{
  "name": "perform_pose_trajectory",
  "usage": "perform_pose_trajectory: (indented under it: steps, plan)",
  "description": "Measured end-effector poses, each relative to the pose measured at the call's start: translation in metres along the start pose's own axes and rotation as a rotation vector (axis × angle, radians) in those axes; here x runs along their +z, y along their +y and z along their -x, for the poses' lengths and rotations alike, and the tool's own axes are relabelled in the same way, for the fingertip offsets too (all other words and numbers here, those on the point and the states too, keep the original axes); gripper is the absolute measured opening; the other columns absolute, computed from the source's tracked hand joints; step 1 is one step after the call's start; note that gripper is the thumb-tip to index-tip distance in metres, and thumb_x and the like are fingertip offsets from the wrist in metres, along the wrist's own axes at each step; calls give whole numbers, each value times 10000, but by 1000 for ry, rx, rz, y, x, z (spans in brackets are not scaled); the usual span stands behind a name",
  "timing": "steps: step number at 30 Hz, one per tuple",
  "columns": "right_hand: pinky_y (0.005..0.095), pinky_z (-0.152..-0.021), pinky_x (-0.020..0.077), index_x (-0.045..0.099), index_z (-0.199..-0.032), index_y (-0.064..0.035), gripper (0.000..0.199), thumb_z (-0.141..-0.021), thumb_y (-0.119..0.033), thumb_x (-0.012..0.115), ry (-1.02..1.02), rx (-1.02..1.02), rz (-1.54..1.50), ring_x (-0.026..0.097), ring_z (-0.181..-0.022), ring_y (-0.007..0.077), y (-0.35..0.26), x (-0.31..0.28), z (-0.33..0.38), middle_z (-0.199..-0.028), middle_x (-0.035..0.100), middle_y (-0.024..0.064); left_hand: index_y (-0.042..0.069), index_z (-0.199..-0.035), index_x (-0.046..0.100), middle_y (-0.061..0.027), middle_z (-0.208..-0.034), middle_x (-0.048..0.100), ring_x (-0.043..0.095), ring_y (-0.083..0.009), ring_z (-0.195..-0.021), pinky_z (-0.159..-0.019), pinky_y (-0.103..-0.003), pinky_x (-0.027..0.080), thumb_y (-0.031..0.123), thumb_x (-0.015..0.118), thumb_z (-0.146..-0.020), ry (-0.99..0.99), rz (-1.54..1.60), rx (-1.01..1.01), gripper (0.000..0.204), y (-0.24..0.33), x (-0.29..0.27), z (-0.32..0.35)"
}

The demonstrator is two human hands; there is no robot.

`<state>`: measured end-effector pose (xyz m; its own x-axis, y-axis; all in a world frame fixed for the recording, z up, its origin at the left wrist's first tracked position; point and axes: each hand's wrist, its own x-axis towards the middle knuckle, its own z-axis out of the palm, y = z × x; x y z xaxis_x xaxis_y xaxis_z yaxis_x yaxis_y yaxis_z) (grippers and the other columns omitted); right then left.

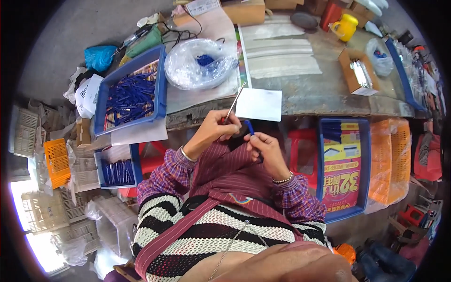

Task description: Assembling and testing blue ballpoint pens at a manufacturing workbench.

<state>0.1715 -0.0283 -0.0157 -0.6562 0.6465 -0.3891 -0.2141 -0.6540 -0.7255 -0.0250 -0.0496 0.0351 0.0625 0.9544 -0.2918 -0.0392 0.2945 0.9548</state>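
My left hand [217, 127] is closed around a slim, pointed metal tool [236, 99], whose shaft slants up past the table edge; a bit of red shows by the fingers, and its kind is unclear. In my right hand [267, 149] a blue pen-like piece [249, 127] is gripped, its upper end sticking out towards the left hand. The two hands are apart, over my lap in front of the table. Just beyond them a white card [259, 104] overhangs the table's front edge.
At left, a blue tray [162, 84] holds many blue pen-like pieces; a smaller blue tray [137, 164] sits below. A plastic-wrapped ring [181, 70] has small blue parts inside. Right: a cardboard box [347, 66], a yellow mug [345, 27], a blue tray [321, 188] and an orange crate [399, 160].
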Motion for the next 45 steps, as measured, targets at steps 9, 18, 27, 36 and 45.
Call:
perform_pose_trajectory:
  steps: [9, 18, 27, 36, 45]
  plan:
    - [176, -454, 388, 617, -960, -16, 180, -903, -164, 532, -31, 9, 26, 467, -516, 34, 7, 7, -6, -689, 570, -8, -17, -807, 598, -30, -690, 559, 455, -52, -502, -428, -181, 326, -25, 593, -739, 9, -7, 105, 69, 5, -10, 8]
    - [171, -456, 392, 645, -907, -25, 197, -883, -201, 559, 95, -60, -6, 476, -484, 29, 7, -10, -3, -674, 612, -1, -39, -825, 621, -53, -745, 586, 451, -60, -497, -433, -186, 309, -45, 542, -771, -141, -61, 104, 96, 23, 14, -31]
    - [180, -433, 380, 647, -827, -45, 177, -854, -212, 594, 189, 1, -8, 448, -481, 19, 15, -6, -2, -649, 598, -25, 6, -779, 577, -104, -857, 613, 464, -62, -475, -404, -172, 329, -78, 558, -762, -231, 7, 44, 88, 26, 20, -64]
    - [186, -447, 388, 639, -883, -35, 208, -879, -227, 559, 139, 104, 56, 446, -504, 23, 26, 1, -14, -665, 595, -27, 25, -835, 531, -115, -790, 596, 427, -61, -448, -401, -170, 308, 12, 553, -810, -260, 122, 24, 36, 34, 10, -78]
    - [185, -433, 383, 638, -830, -34, 203, -870, -223, 574, 158, 111, 12, 450, -491, 28, 23, -2, -18, -650, 594, -21, 19, -809, 524, -93, -691, 576, 433, -66, -454, -407, -177, 316, 55, 563, -794, -255, 90, -13, 55, 33, 7, -87]
